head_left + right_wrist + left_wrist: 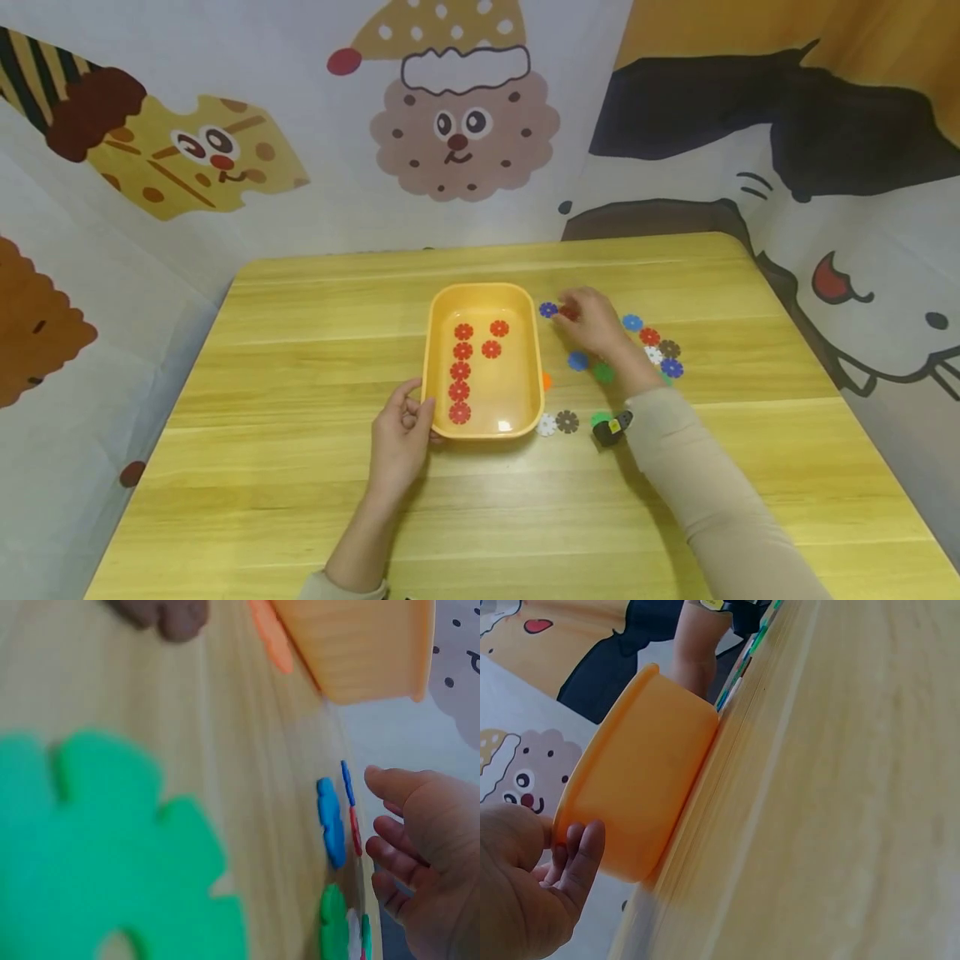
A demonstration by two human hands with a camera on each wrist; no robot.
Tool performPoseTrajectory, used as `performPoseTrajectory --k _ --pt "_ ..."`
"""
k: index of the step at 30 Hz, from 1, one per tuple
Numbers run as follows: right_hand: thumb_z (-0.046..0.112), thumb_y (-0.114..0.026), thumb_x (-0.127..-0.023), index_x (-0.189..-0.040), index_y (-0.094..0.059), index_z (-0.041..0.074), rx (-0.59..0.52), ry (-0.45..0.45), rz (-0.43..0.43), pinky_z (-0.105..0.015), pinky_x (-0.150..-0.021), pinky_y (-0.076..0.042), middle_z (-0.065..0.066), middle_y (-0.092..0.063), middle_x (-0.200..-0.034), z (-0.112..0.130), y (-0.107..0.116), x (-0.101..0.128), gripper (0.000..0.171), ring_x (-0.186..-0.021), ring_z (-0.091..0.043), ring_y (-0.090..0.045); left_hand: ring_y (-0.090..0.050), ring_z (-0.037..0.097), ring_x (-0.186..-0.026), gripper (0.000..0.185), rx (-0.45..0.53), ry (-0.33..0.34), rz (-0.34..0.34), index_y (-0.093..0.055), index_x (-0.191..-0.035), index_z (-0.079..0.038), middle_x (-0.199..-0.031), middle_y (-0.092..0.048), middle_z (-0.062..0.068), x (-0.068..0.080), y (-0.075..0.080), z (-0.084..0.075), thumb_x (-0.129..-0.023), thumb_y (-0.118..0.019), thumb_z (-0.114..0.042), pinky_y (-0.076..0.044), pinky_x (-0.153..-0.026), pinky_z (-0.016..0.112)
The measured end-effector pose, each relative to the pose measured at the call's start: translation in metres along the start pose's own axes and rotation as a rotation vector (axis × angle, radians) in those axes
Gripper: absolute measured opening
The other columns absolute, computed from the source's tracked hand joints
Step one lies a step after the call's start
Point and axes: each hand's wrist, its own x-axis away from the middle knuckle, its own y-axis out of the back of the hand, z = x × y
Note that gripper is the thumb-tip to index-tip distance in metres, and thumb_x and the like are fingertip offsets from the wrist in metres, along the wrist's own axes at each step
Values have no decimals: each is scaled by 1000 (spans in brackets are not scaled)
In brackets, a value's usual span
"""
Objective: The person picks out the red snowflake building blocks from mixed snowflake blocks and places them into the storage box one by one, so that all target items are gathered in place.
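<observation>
A shallow yellow-orange plastic tray sits on the table with several red snowflake-shaped discs lying flat inside. My left hand grips the tray's near left corner, thumb at the rim and fingers against the outer wall. To the right of the tray, my right hand is low over a red disc, its fingers loosely bent. In the right wrist view, that red disc lies on the table beside the fingertips. A dark blue disc adjoins it on the tray side.
More discs lie right of the tray: a blue one, a green one, a brown one and a white one. Another cluster, including a red disc, is beyond the right wrist. Patterned cloth hangs behind the wooden table.
</observation>
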Motion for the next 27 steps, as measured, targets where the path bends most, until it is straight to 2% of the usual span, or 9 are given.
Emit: performPoseTrajectory --k 4,8,13,20,27 --pt "21 -72 -96 -126 -62 -3 45 -50 29 -54 -101 -53 -21 -59 -120 -6 1 3 40 -110 -39 -58 -69 24 -63 42 1 5 1 -52 -141 -3 -86 -61 18 0 0 -1 -101 -62 -9 -65 -57 32" --pt "26 -70 -97 -117 -65 0 73 -93 66 -52 -97 -55 -17 -58 -114 -6 3 6 34 -107 -36 -58 -69 24 -62 41 3 1 7 -52 -141 -3 -86 -61 18 0 0 -1 -101 -62 -9 -65 -57 33" --pt "26 -71 -97 -108 -69 2 80 -99 110 -48 -91 -58 -14 -58 -107 -5 7 9 27 -100 -33 -59 -69 23 -62 42 3 0 23 -50 -142 1 -87 -61 21 -2 2 0 -102 -61 -8 -65 -58 32" --pt "26 -72 -96 -129 -59 -3 49 -137 166 -53 -100 -54 -20 -59 -121 -4 12 9 46 -112 -37 -56 -69 24 -63 44 -1 26 21 -49 -143 -1 -90 -62 23 -4 2 2 -101 -62 -8 -66 -58 34" --pt "25 -72 -96 -125 -59 -8 56 -151 210 -54 -103 -52 -25 -58 -123 -7 14 5 47 -115 -40 -54 -69 24 -63 42 31 5 35 -51 -141 -2 -87 -60 19 -2 -1 -3 -101 -62 -9 -65 -58 31"
